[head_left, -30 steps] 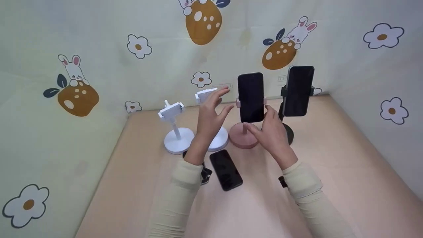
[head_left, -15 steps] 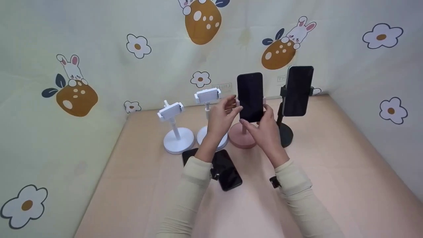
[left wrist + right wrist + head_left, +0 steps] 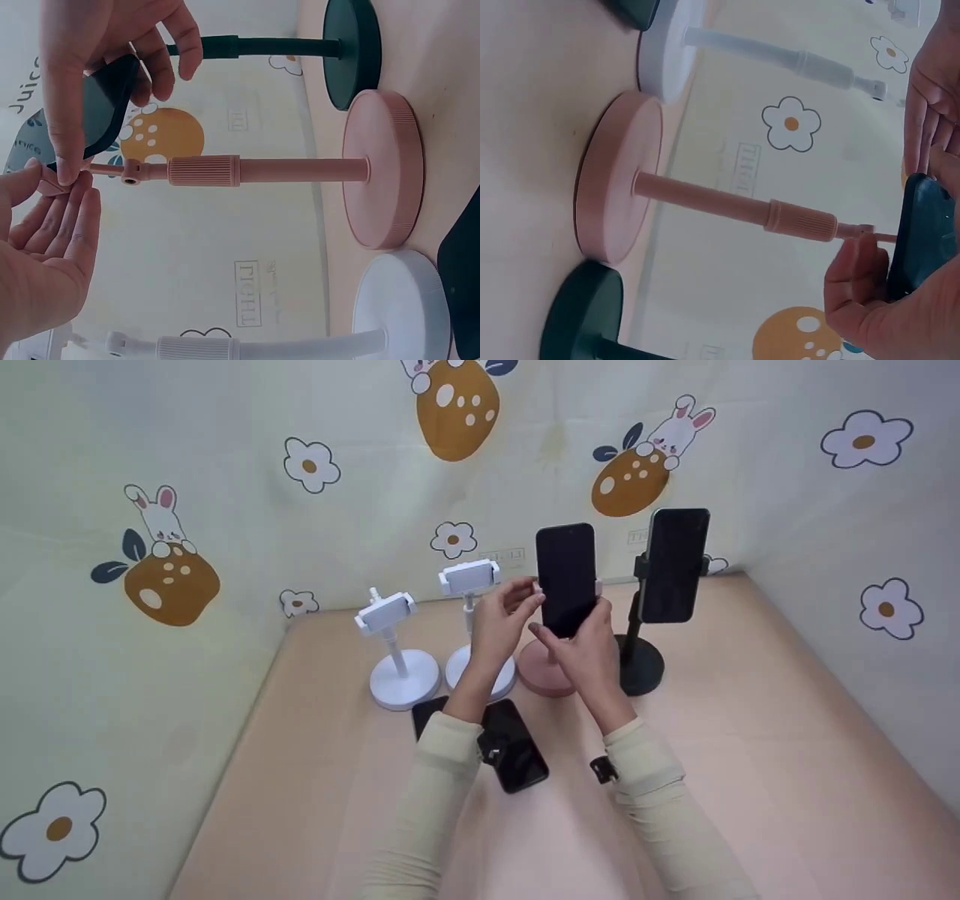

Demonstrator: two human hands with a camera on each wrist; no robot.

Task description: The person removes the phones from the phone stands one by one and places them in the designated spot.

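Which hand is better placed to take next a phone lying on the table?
Probably the left hand: in the head view its forearm partly covers both lying phones, while the right hand is farther right, holding the mounted phone.

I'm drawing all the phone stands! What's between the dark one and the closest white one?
The head view shows the pink phone stand holding a smartphone, with the left hand and right hand at it.
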